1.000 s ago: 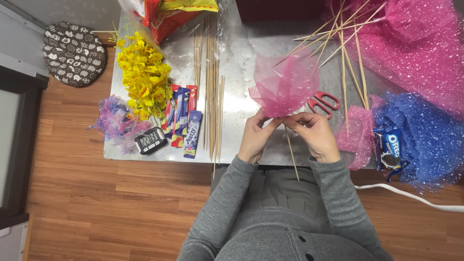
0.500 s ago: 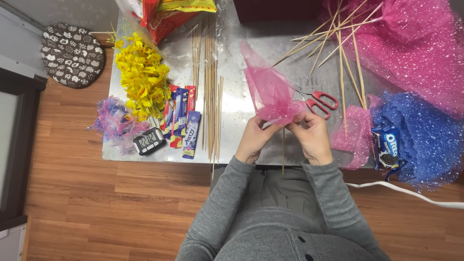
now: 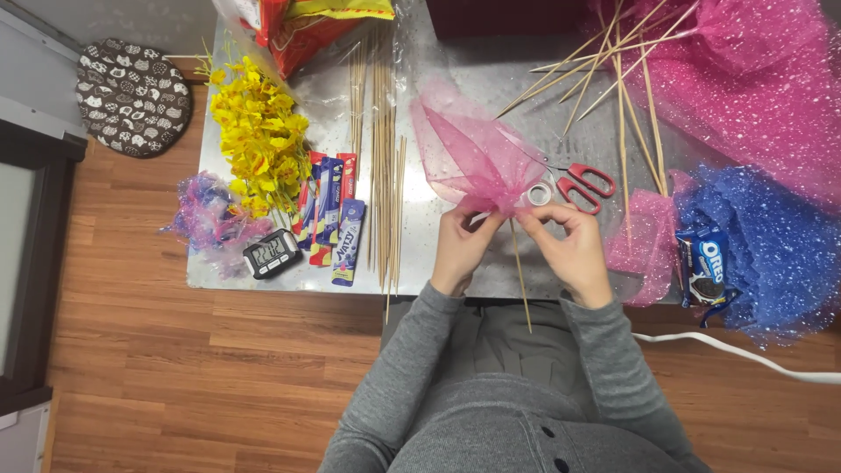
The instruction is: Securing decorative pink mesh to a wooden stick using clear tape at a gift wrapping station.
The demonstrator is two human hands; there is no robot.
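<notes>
Both hands over table [image 3: 455,263] near edge, meeting at gathered neck of pink mesh [image 3: 469,158].

Left hand [image 3: 462,245]: fingers pinched shut on mesh neck, thumb side toward centre. Right hand [image 3: 569,245]: fingers closed too, pinching same neck from the other side, fingertips [image 3: 530,219] nearly touching left's. Whether right also grips skewer or only mesh: cannot tell.

Skewer [image 3: 520,280]: long axis near vertical in view, slight lean, upper end buried in mesh neck between the two hands, lower end past table edge over lap. Runs down between wrists, about equally near both, marginally closer to right fingertips.

Mesh: fans up and left from pinch point, open end away from body, lying on table. Pinch point = bottom of fan, top of skewer. So mesh lies ahead of fingers, stick behind them, both on roughly one line.

Nearby:
- Tape roll [image 3: 540,193] just beyond right fingertips, touching or just beside scissors [image 3: 585,184], red handles.
- Skewer bundle [image 3: 384,175] left of mesh, parallel, lengthwise away from body.
- More skewers [image 3: 613,70] splayed at far right, tips into big pink mesh pile [image 3: 753,96].
- Blue mesh [image 3: 771,245] right, cookie pack [image 3: 708,267] on its edge.
- Yellow flowers [image 3: 258,144], snack sticks [image 3: 328,210], timer [image 3: 273,254] on left.
</notes>
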